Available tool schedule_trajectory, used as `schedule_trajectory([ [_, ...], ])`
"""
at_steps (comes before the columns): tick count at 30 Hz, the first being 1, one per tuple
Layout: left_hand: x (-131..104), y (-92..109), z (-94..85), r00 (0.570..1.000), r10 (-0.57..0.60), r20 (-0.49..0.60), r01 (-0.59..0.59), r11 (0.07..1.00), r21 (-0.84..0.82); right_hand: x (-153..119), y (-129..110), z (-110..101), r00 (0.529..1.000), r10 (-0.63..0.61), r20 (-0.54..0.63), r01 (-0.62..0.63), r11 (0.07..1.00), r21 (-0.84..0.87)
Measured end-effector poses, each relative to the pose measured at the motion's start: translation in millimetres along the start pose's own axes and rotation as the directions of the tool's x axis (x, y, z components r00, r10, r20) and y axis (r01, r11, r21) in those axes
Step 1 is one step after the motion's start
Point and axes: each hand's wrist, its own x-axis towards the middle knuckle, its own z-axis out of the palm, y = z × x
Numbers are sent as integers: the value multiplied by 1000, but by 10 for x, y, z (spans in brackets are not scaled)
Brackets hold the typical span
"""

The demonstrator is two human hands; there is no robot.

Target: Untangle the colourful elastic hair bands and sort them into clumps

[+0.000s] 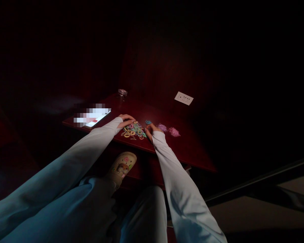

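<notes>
A loose pile of small multicoloured bands lies near the front edge of the dark red tabletop. My left hand reaches over the pile's upper left side, fingers stretched out and apart. At the pile's right side is my right hand, its fingers curled; what they hold, if anything, is too small to name. Just beyond its fingertips sits a small blue bunch. To the right of that hand are a purple bunch and a pink bunch.
A lit screen lies at the table's left, partly blurred out. A clear lidded jar stands at the back. The wall carries a white socket plate. Below the front edge of the table is a shoe.
</notes>
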Motion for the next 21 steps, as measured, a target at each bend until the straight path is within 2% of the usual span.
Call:
schedule_trajectory([
  [3, 1, -12, 6, 1000, 10, 0, -10, 1000, 8, 23, -42, -6, 999, -49, -13, 50, 998, 38],
  [8, -1, -18, 10, 1000, 17, 2, -17, 1000, 15, 61, -152, 35, 982, -185, 29, 182, 978, 100],
  [11, -4, -11, 5, 1000, 1, 4, -1, 1000, 16, 75, -197, 59, 980, -193, 54, 187, 977, 104],
  [21, 2, -21, 12, 1000, 6, 5, -6, 1000, -6, 93, -168, 61, 988, -152, 33, 147, 982, 122],
])
